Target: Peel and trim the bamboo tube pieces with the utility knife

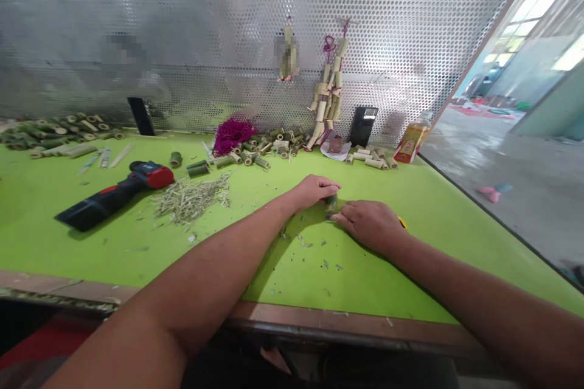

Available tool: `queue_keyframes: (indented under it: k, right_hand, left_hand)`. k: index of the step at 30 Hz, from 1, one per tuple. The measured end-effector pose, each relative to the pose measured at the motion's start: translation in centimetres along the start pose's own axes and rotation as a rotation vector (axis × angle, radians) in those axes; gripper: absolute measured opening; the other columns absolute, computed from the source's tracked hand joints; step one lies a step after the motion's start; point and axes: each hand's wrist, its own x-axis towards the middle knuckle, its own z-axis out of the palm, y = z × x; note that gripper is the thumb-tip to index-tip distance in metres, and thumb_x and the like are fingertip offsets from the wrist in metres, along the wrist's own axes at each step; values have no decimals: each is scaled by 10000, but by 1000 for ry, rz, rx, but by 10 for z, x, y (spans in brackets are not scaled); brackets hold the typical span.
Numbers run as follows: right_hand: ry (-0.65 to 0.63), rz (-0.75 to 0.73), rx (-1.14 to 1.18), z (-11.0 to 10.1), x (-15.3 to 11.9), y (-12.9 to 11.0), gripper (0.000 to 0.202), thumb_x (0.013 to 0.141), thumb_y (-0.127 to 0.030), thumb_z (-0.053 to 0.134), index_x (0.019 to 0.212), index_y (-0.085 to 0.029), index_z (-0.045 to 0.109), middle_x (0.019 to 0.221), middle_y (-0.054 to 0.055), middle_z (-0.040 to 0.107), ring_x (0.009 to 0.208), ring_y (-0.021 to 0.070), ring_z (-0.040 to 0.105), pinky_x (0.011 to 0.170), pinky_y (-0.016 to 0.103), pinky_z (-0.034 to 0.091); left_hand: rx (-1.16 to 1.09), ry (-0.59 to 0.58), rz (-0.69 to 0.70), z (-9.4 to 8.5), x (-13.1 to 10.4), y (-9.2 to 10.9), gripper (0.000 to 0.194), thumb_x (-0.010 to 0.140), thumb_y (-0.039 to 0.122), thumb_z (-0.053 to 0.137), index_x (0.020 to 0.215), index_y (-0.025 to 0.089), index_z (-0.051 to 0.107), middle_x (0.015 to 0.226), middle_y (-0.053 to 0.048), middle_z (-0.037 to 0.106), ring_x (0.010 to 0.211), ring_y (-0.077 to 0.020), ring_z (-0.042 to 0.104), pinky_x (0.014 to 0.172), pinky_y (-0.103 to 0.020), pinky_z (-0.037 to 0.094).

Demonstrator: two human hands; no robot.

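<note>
My left hand [314, 192] is closed on the top of a short green bamboo piece [331, 203], which stands upright on the green tabletop [292, 279]. Close beside it on the right, my right hand [367, 220] is wrapped round a knife; its yellow handle end [402, 223] sticks out behind the palm. The knife's dark tip [329, 217] shows at the base of the bamboo, though most of the tool is hidden by my fingers. Small green scraps [308, 245] lie scattered in front of both hands.
A black and red power tool [123, 191] lies at left, beside a heap of pale shavings [194, 199]. Along the back are bamboo pieces [283, 143], a purple string bundle [233, 136], a black upright box [362, 126] and a bottle [412, 140]. Strung bamboo [331, 91] hangs on the perforated panel.
</note>
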Motion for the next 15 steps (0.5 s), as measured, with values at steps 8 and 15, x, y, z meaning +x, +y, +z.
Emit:
queue_keyframes:
  k: [8,15]
  right_hand:
    - [93,167,-30,3,5,6,505,977,-480,224,842,-206,626,788,51,658,692,166,582,569,276,306]
    - [-31,69,-34,1,3,1,560,969,-515,189,848,-201,637,760,63,658,668,172,591,585,280,349]
  left_hand:
    - [116,13,8,0,-3,3,411,767,359,642,1103,128,689,962,-78,711,705,-122,580,644,-238,472]
    - [77,19,23,1,-1,0,409,771,350,637,1101,114,687,1003,-94,701,725,-127,582,646,-243,479]
